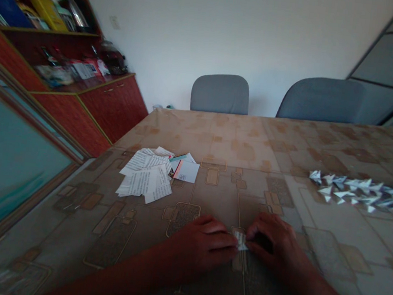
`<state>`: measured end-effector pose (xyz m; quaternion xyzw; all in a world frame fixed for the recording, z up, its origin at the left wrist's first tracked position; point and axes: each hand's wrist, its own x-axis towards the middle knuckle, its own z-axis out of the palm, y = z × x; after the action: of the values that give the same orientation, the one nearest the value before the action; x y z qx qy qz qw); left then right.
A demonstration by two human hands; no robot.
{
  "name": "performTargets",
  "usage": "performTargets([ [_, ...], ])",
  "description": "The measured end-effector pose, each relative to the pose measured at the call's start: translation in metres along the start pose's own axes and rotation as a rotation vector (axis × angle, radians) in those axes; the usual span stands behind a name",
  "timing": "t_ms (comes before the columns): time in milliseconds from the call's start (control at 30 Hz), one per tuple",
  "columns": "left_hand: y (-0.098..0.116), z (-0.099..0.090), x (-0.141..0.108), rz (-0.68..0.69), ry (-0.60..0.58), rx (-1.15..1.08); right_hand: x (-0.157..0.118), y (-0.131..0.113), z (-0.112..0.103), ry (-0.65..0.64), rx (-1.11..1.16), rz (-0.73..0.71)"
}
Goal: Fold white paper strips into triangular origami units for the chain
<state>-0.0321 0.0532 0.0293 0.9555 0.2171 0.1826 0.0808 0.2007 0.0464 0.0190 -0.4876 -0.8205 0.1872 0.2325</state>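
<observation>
A small piece of printed paper [241,241], seemingly folded, lies between my two hands near the front of the table. My left hand [209,239] has its fingers closed together at the paper's left side. From the right, my right hand [274,239] pinches the paper's other edge between thumb and forefinger. The fingers cover part of the paper, so its full shape is hidden. Beyond my left hand lies a loose pile of printed paper pieces [145,175], with a white card [186,171] at its right side.
Rows of folded paper pieces [365,190] lie at the table's right side. The table [225,141] has a patterned cover. Two grey chairs [220,93] stand at its far edge. A red-brown cabinet [116,105] with filled shelves is at the back left.
</observation>
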Motion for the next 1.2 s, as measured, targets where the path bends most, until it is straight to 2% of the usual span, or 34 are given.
performTargets([
  [200,-0.002,-0.001,-0.002,0.077,-0.021,0.046,-0.002,-0.001,0.000,0.030,0.000,-0.021],
  [500,-0.005,-0.003,-0.004,0.093,-0.065,0.018,-0.002,-0.006,0.002,0.006,-0.037,0.026],
  [733,-0.007,-0.006,-0.003,0.048,-0.076,-0.066,0.001,-0.010,0.003,0.008,-0.030,0.070],
  [1033,-0.003,-0.008,0.001,0.103,-0.087,0.051,0.000,-0.008,0.004,-0.014,-0.044,0.082],
  [1200,0.000,-0.002,0.001,0.035,-0.046,0.042,0.001,-0.007,0.003,-0.040,-0.054,0.083],
])
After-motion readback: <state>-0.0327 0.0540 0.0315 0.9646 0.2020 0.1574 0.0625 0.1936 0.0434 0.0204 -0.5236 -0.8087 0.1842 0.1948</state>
